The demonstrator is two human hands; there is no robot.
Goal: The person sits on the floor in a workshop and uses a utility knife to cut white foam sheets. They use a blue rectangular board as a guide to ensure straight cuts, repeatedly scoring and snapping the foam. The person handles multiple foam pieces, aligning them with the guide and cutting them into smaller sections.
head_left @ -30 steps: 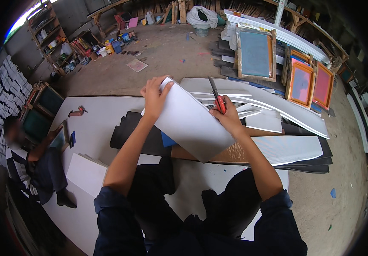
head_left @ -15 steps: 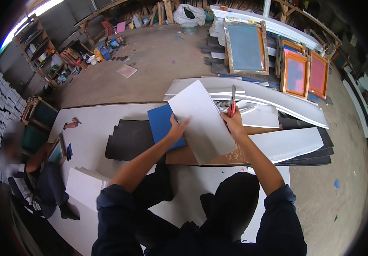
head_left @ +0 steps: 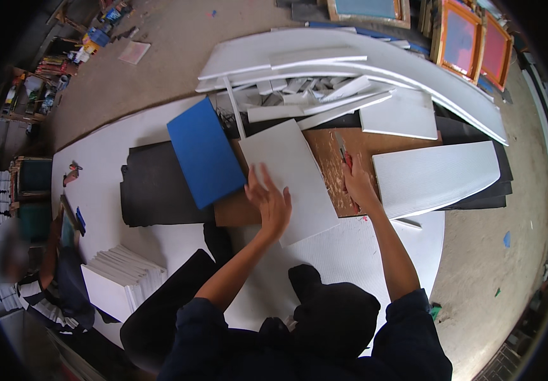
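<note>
A white rectangular sheet (head_left: 305, 197) lies tilted across a scuffed brown board (head_left: 328, 149). Over its left part my left hand (head_left: 270, 204) is spread, fingers apart and slightly blurred; whether it touches the sheet I cannot tell. My right hand (head_left: 360, 185), just right of the sheet, is closed around a red-handled utility knife (head_left: 348, 160), the blade pointing away from me. Left of the white sheet rests a blue rectangular panel (head_left: 205, 152), partly over black sheets (head_left: 153, 184). A ribbed white board (head_left: 439, 173) sits to the right of my right hand.
White offcuts (head_left: 299, 95) and long curved white boards (head_left: 388, 60) lie beyond the brown board. A stack of white panels (head_left: 112, 279) stands at my left, near a seated co-worker (head_left: 52, 292). Framed screens (head_left: 461, 38) lean at the far right; a blue tool (head_left: 80, 220) lies left.
The white sheet has gone from being held up in both hands to lying on the brown board. My left hand has let go of it. The knife is lower, and the view has shifted.
</note>
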